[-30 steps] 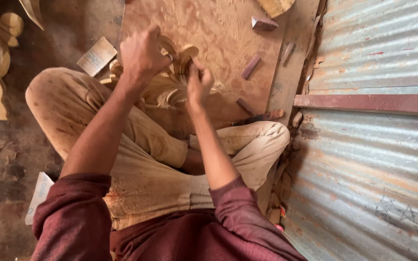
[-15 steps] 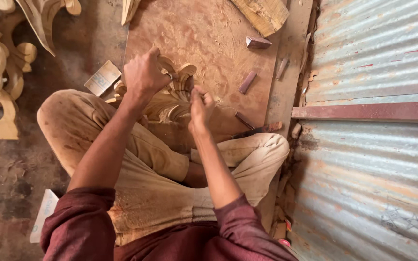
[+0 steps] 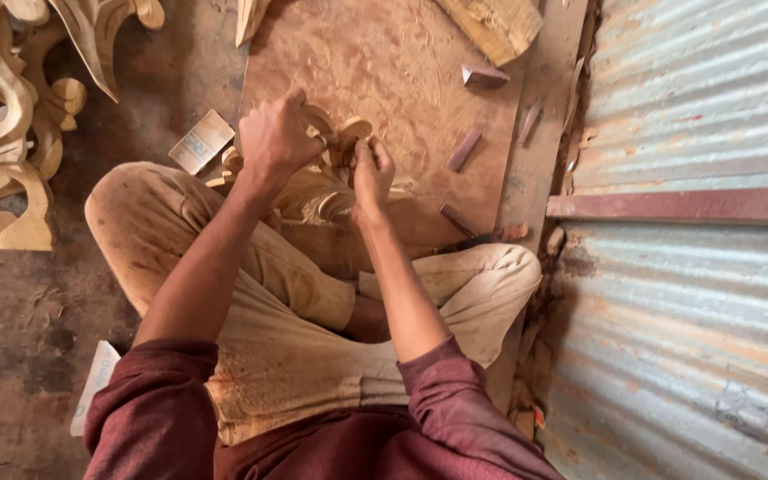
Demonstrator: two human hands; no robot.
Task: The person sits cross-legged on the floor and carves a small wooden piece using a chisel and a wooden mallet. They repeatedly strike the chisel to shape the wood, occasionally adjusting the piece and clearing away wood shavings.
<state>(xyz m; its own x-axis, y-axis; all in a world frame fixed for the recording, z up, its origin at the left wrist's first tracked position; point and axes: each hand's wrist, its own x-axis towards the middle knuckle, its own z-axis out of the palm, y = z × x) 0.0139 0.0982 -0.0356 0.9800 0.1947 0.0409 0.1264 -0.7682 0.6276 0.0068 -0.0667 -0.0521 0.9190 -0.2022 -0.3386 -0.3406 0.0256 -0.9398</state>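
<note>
Carving (image 3: 326,182) is lying across the knees at the board's (image 3: 384,62) near edge, its scrolls already cut and pale. Left hand (image 3: 273,138) is clenching its upper part; right hand (image 3: 371,169) is pinching something small against it, perhaps sandpaper. Finishing is seemingly remaining. Finished carvings (image 3: 11,116) are lying far left.

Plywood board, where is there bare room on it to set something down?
Bare board lies beyond the carved piece, between the hands and the far plank. The right side is scattered with small wood blocks. Crowded under the left hand and right hand.
</note>
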